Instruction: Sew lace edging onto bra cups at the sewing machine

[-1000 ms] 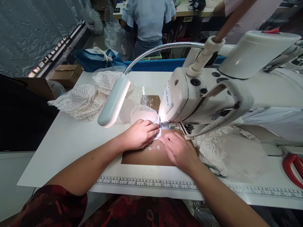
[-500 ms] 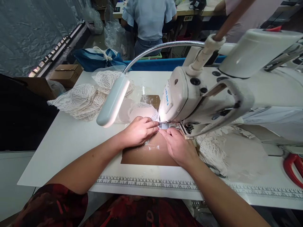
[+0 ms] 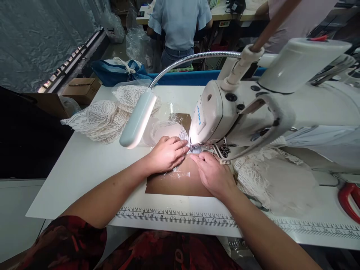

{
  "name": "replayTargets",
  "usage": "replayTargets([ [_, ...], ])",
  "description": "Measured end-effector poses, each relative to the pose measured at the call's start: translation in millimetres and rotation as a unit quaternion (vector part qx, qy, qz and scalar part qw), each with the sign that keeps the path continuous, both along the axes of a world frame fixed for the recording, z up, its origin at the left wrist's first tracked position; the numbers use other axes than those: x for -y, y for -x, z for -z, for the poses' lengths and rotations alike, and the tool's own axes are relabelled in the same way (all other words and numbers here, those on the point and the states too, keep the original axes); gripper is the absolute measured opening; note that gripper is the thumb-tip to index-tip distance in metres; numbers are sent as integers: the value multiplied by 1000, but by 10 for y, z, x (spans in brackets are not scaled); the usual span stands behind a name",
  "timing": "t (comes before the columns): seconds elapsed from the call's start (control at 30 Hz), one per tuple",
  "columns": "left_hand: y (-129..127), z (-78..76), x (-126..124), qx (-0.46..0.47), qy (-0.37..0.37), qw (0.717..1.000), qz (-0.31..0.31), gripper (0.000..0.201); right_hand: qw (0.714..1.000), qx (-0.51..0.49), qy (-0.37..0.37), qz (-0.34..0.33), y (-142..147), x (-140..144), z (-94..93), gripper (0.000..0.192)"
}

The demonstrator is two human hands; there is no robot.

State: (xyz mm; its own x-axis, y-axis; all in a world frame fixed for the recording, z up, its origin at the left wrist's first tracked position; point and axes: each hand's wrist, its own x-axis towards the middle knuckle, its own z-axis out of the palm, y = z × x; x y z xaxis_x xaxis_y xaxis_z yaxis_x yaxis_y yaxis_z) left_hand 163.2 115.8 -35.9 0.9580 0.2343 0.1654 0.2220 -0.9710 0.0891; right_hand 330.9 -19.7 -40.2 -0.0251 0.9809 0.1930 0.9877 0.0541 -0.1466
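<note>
The left hand (image 3: 166, 154) lies flat, pressing the lace (image 3: 168, 130) down. The right hand (image 3: 213, 174) rests beside it, fingertips on the lace edge under the needle. The lace spreads away behind the left hand, below the lamp (image 3: 137, 119) and sewing machine (image 3: 242, 112).

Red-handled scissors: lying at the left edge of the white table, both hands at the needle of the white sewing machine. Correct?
Not quite. The head view shows the red-handled scissors at the right edge of the white table. The left hand and right hand are at the needle of the white sewing machine.
</note>
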Motion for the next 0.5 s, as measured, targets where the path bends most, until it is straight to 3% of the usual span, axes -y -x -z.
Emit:
replayTargets([
  [0.23,83,-171,97,-54,-22,997,-60,46,1000,-3,-6,-1,-5,16,0,39],
  [0.37,146,-295,179,-74,26,996,-32,39,999,-15,-20,-22,-7,15,-7,37],
  [0.5,125,-275,147,-42,61,997,-5,35,999,-11,-20,-42,-11,15,4,36],
])
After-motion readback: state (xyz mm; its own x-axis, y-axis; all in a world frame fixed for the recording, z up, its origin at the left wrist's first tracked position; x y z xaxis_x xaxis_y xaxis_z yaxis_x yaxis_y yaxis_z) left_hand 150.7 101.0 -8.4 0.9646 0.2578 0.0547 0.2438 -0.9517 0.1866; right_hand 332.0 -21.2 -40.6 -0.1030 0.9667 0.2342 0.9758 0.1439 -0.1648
